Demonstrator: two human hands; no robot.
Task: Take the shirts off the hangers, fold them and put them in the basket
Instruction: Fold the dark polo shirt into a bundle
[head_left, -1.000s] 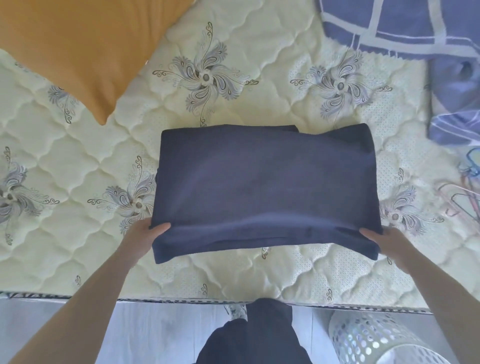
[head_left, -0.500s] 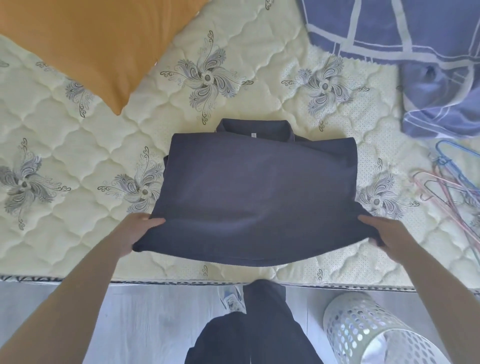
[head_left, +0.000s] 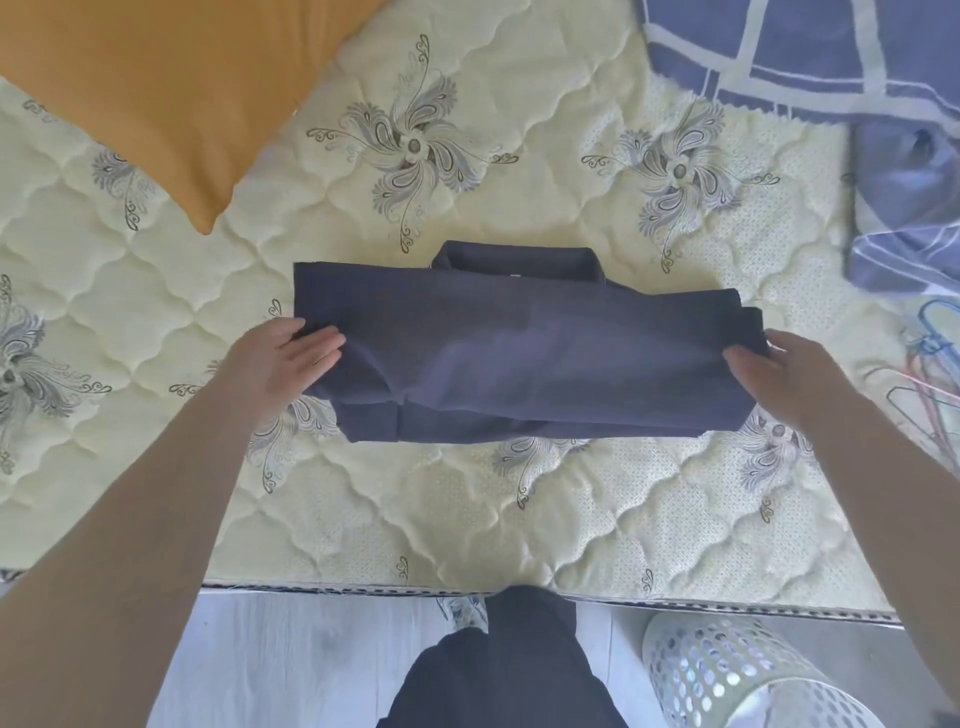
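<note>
Looking down on a quilted mattress (head_left: 519, 519) filling most of the view, w/ an orange pillow (head_left: 171, 78) at far left and checked blue bedding (head_left: 831, 52) at far right. Working the navy shirt (head_left: 519, 353) at mid-mattress: lying flat, long axis running left to right, collar poking out on the far side, already doubled into a band. Noting a white perforated basket (head_left: 727, 675) on the floor at lower right, well apart from the shirt. Spotting a few wire hangers (head_left: 930, 384) at the mattress's right edge.

Gripping the shirt's left end w/ the left hand (head_left: 275, 358), fingers lying over the top layer; pinching the right end w/ the right hand (head_left: 779, 374), fingers curled round the fabric. Judging the next bit: prob. bringing one end across to the other along that long axis — then carrying down and rightwards, w/ the basket sitting nearer the right hand.
</note>
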